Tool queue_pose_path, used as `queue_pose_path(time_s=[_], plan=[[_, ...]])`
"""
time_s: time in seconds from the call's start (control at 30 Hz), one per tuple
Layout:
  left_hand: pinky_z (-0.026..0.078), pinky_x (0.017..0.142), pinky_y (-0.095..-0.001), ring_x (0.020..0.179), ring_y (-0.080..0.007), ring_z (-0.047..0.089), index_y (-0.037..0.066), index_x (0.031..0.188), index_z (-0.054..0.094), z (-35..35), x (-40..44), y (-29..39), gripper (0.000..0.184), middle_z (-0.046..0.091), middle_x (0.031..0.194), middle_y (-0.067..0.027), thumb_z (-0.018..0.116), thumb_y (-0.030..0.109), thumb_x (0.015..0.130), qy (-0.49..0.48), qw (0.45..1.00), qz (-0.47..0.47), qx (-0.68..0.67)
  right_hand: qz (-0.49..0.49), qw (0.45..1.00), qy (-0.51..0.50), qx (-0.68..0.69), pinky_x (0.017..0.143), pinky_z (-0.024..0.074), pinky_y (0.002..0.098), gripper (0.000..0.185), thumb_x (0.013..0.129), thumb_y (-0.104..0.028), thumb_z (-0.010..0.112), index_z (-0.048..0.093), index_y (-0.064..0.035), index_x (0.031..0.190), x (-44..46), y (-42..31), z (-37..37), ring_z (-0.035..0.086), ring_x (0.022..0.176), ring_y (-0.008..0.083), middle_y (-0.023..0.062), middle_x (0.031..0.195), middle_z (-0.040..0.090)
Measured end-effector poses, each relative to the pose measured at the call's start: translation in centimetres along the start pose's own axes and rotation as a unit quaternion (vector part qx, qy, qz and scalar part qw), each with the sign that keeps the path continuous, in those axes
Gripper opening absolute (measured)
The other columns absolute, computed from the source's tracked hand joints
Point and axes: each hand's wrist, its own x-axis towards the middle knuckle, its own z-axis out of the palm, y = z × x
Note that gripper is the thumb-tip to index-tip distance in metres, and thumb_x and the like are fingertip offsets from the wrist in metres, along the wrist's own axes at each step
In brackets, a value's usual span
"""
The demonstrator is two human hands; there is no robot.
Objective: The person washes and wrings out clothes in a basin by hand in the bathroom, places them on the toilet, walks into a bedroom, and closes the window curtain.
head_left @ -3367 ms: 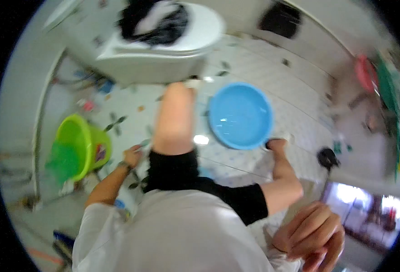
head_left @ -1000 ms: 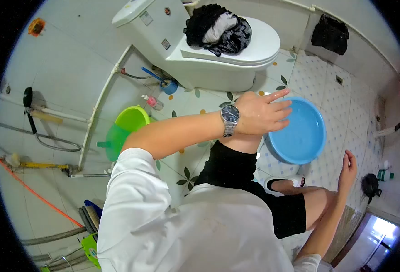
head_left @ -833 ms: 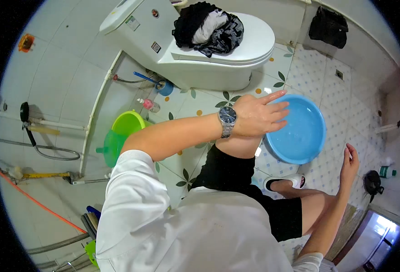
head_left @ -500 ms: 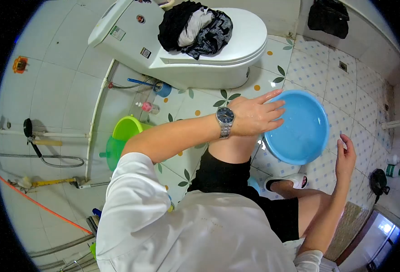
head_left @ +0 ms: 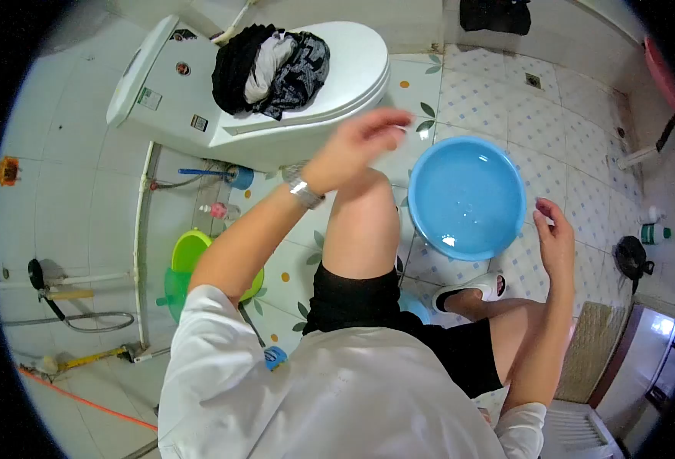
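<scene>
Basin [head_left: 428, 191]: on the floor [head_left: 460, 107], ahead and right of centre, between the hands
Water [head_left: 471, 206]: in the basin
Left hand [head_left: 357, 149]: by the left knee [head_left: 370, 191], left of the basin and apart from it
Right hand [head_left: 555, 237]: just right of the basin
Toilet [head_left: 357, 57]: ahead, beyond the left hand
Cloths [head_left: 269, 70]: on the toilet lid
Bucket [head_left: 188, 249]: left, partly behind the left arm [head_left: 249, 237]
Bottle [head_left: 216, 209]: between bucket and brush [head_left: 200, 173]
Slipper [head_left: 492, 286]: on the right foot, nearer than the basin
Drain [head_left: 533, 80]: beyond the basin, to its right
Shower head [head_left: 37, 273]: far left, at the wall [head_left: 77, 191]
</scene>
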Motion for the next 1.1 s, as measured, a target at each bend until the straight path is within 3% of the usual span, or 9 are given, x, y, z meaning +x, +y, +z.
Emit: queue_pose_path(time_s=[0.17,0.2,0.27,0.3,0.37,0.4,0.57,0.63,1.1], plan=[[0.045,0.097,-0.0354,0.111,-0.0193,0.06,0.004,0.126,0.056,-2.0,-2.6,-2.3,0.037,0.062,0.124,-0.0107,0.059,0.024,0.096,0.171,0.903,-0.247,-0.307,-0.032,0.998,-0.013,-0.052,0.08,0.0533,0.0352,0.034,0.09,-0.019,0.061,0.062,-0.0047,0.121,-0.3,0.6,0.5,0.066,0.102,0.0271,0.0162,0.113,0.067],[0.045,0.097,-0.0354,0.111,-0.0193,0.06,0.004,0.126,0.056,-2.0,-3.0,-2.5,0.037,0.062,0.124,-0.0107,0.059,0.024,0.096,0.164,0.904,-0.248,-0.307,-0.028,0.998,-0.012,-0.052,0.08,0.0538,0.0365,0.035,0.089,-0.019,0.062,0.061,-0.005,0.121,-0.6,0.1,0.4,0.065,0.103,0.0285,0.0175,0.114,0.066],[0.044,0.099,-0.039,0.113,-0.0241,0.059,0.003,0.124,0.058,-1.8,-3.7,-2.6,0.036,0.061,0.125,-0.0117,0.06,0.023,0.093,0.161,0.982,-0.087,-0.046,-0.024,0.998,-0.018,-0.051,0.08,0.0537,0.0365,0.035,0.089,-0.02,0.062,0.061,-0.005,0.122,-0.6,0.4,0.6,0.065,0.103,0.0283,0.0174,0.113,0.066],[0.044,0.099,-0.039,0.113,-0.0241,0.059,0.003,0.124,0.058,-1.7,-3.9,-2.6,0.036,0.061,0.125,-0.0117,0.06,0.023,0.093,0.161,0.982,-0.086,-0.047,-0.027,0.998,-0.026,-0.052,0.08,0.0536,0.0366,0.036,0.089,-0.02,0.062,0.061,-0.0051,0.122,-0.6,0.4,0.7,0.065,0.102,0.0281,0.0174,0.113,0.067],[0.04,0.105,-0.0426,0.116,-0.03,0.057,0.006,0.123,0.059,-1.0,-3.7,-2.5,0.038,0.06,0.124,-0.0132,0.062,0.022,0.089,0.07,0.963,0.04,0.259,-0.03,0.996,-0.04,-0.072,0.08,0.0534,0.0368,0.036,0.089,-0.02,0.062,0.061,-0.0055,0.122,-0.9,0.3,0.7,0.065,0.101,0.0283,0.0175,0.113,0.067],[0.034,0.109,-0.0493,0.121,-0.0313,0.052,0.01,0.125,0.057,-0.5,-3.6,-2.7,0.043,0.058,0.125,-0.0132,0.062,0.022,0.084,0.041,0.949,0.08,0.302,-0.033,0.994,-0.056,-0.087,0.08,0.0533,0.037,0.036,0.088,-0.02,0.063,0.061,-0.0059,0.122,-1.1,0.1,0.7,0.065,0.101,0.0285,0.0176,0.113,0.067],[0.023,0.114,-0.0555,0.13,-0.0282,0.045,0.013,0.128,0.054,1.3,-2.6,-2.6,0.045,0.05,0.135,-0.0132,0.061,0.031,0.087,-0.05,0.913,0.14,0.379,-0.028,0.995,-0.066,-0.076,0.08,0.0531,0.0373,0.039,0.088,-0.02,0.064,0.06,-0.0073,0.124,-1.9,-0.1,0.8,0.065,0.1,0.0287,0.0176,0.112,0.067],[0.022,0.115,-0.0559,0.129,-0.0279,0.046,0.013,0.127,0.054,1.5,-2.1,-3.0,0.044,0.052,0.133,-0.0131,0.061,0.034,0.088,-0.072,0.872,0.246,0.418,-0.028,0.994,-0.084,-0.06,0.08,0.0531,0.0375,0.039,0.088,-0.02,0.064,0.06,-0.0077,0.125,-1.2,-0.4,1.0,0.065,0.1,0.0285,0.0178,0.112,0.066],[0.022,0.116,-0.0564,0.129,-0.0269,0.045,0.012,0.124,0.055,3.1,-2.0,-3.4,0.047,0.053,0.132,-0.0103,0.067,0.031,0.082,-0.049,0.866,0.289,0.406,-0.012,0.991,-0.118,-0.059,0.085,0.0514,0.0371,0.041,0.091,-0.017,0.062,0.056,-0.0074,0.13,-0.3,0.0,1.7,0.065,0.101,0.0268,0.0193,0.114,0.065]])
